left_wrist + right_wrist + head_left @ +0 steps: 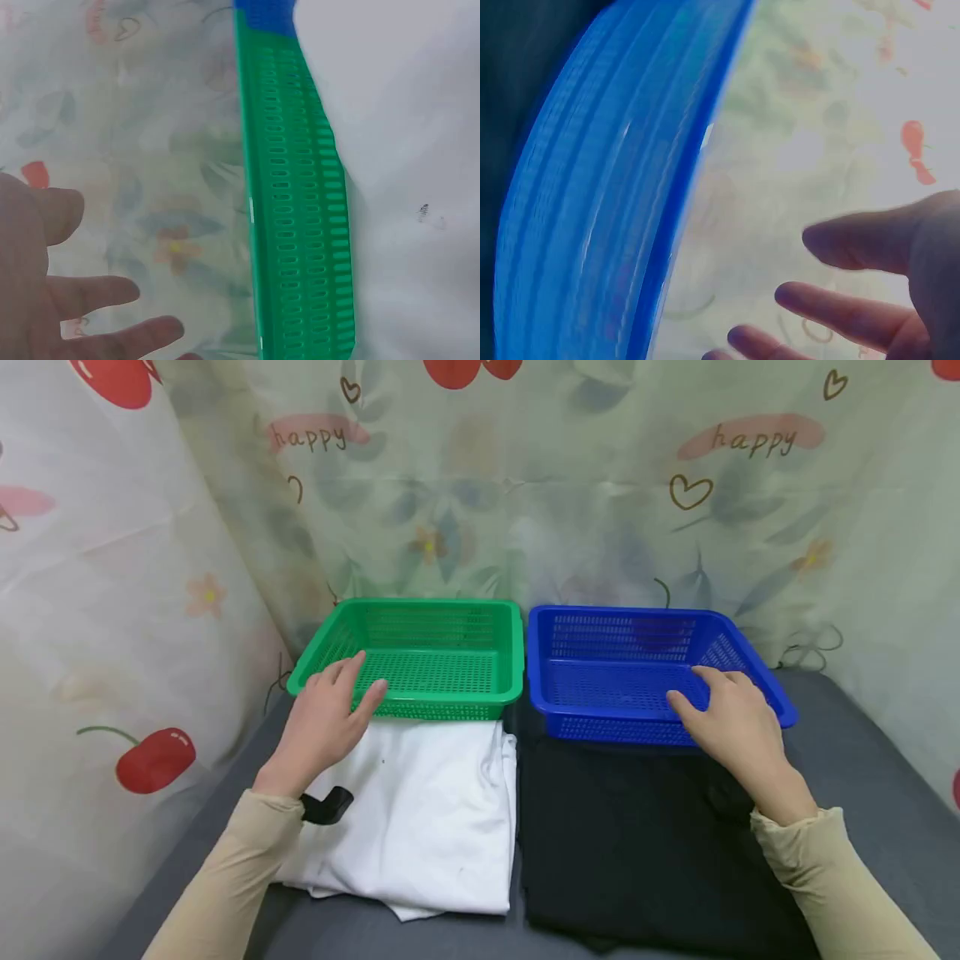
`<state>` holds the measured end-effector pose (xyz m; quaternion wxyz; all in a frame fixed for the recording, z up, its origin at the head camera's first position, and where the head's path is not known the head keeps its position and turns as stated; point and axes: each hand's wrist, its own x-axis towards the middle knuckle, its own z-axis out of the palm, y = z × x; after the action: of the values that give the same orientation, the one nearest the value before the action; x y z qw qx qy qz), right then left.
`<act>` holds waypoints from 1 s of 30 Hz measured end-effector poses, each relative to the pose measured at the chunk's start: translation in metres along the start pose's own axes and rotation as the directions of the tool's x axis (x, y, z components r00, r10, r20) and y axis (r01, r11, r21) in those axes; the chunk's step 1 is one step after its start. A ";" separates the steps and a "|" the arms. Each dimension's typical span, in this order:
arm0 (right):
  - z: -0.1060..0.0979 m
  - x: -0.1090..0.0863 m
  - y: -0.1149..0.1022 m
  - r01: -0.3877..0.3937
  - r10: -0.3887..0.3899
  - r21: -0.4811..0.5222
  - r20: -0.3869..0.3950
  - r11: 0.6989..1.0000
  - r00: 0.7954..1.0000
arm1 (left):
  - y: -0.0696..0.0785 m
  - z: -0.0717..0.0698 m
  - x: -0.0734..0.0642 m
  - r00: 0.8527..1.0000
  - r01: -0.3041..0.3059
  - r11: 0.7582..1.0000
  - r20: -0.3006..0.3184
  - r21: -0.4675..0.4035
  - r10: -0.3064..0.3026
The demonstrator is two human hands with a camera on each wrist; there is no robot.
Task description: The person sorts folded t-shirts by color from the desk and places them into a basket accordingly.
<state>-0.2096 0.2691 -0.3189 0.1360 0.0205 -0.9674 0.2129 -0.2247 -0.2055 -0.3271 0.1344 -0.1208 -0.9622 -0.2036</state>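
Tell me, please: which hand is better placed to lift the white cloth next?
Probably the left hand: it is empty and nearer the white cloth. The right hand, also empty, is by the black cloth and blue basket.

Green basket [465,699]: plastic, slotted walls and floor, upright, back left of the table [862,760]. Left hand [322,718] over its near left part, fingers spread, contact unclear. Blue basket [600,713]: also slotted plastic, upright, just right of the green one. Right hand [731,718] over its near right part, thumb and fingers apart, contact unclear. White cloth [427,818]: folded flat, lightly creased, few dark specks, uneven near edge, in front of green basket. Black cloth [637,852]: lies flat in front of blue basket, just right of white cloth, right side partly hidden
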 end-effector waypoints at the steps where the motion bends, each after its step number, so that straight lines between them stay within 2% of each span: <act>1: -0.001 -0.003 -0.003 0.016 -0.015 0.044 -0.037 0.999 0.999 | 0.001 -0.004 -0.004 1.000 -0.003 0.999 0.008 -0.047 0.003; 4: -0.001 -0.013 -0.014 0.075 -0.058 0.170 -0.102 0.983 0.993 | 0.000 -0.014 -0.016 0.999 0.007 0.988 0.053 -0.156 0.001; 6: 0.000 -0.019 -0.024 0.091 -0.078 0.294 -0.056 0.951 0.995 | -0.004 -0.017 -0.024 0.996 0.011 0.980 0.091 -0.199 0.007; 7: 0.003 -0.021 -0.029 0.084 -0.090 0.378 -0.002 0.922 0.996 | -0.007 -0.018 -0.028 0.994 0.010 0.977 0.108 -0.214 0.014; 8: 0.006 -0.023 -0.035 0.062 -0.103 0.469 0.062 0.881 0.993 | -0.010 -0.019 -0.032 0.992 0.011 0.975 0.125 -0.224 0.017; 10: 0.015 -0.026 -0.046 -0.033 -0.133 0.641 0.209 0.767 0.969 | -0.016 -0.019 -0.038 0.988 0.011 0.973 0.151 -0.232 0.024; 13: 0.033 -0.031 -0.061 -0.227 -0.188 0.782 0.400 0.580 0.897 | -0.027 -0.019 -0.046 0.986 0.004 0.975 0.166 -0.221 0.034; 14: 0.040 -0.033 -0.065 -0.275 -0.209 0.801 0.438 0.532 0.874 | -0.031 -0.018 -0.049 0.986 0.005 0.977 0.165 -0.214 0.032; 16: 0.052 -0.036 -0.073 -0.353 -0.243 0.814 0.498 0.461 0.832 | -0.039 -0.017 -0.053 0.987 0.009 0.978 0.162 -0.207 0.025; 18: 0.064 -0.039 -0.080 -0.410 -0.266 0.814 0.537 0.412 0.800 | -0.047 -0.014 -0.057 0.987 0.025 0.979 0.162 -0.203 0.008; 19: 0.069 -0.040 -0.084 -0.430 -0.271 0.811 0.551 0.396 0.790 | -0.051 -0.012 -0.059 0.986 0.041 0.978 0.165 -0.205 -0.006; 21: 0.079 -0.042 -0.090 -0.445 -0.247 0.800 0.563 0.403 0.789 | -0.057 -0.008 -0.062 0.982 0.076 0.974 0.185 -0.215 -0.035; 26: 0.101 -0.041 -0.104 -0.462 -0.131 0.757 0.573 0.462 0.809 | -0.069 0.002 -0.068 0.964 0.165 0.950 0.246 -0.264 -0.099; 28: 0.106 -0.040 -0.109 -0.467 -0.114 0.742 0.581 0.481 0.806 | -0.072 0.005 -0.068 0.960 0.185 0.945 0.255 -0.271 -0.114; 30: 0.110 -0.040 -0.113 -0.461 -0.126 0.733 0.588 0.499 0.799 | -0.074 0.008 -0.067 0.962 0.181 0.946 0.247 -0.268 -0.114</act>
<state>-0.1884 0.1196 -0.3794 -0.2118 0.0473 -0.7243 0.6545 -0.1850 -0.2795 -0.3814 -0.0119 -0.0888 -0.9377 -0.3358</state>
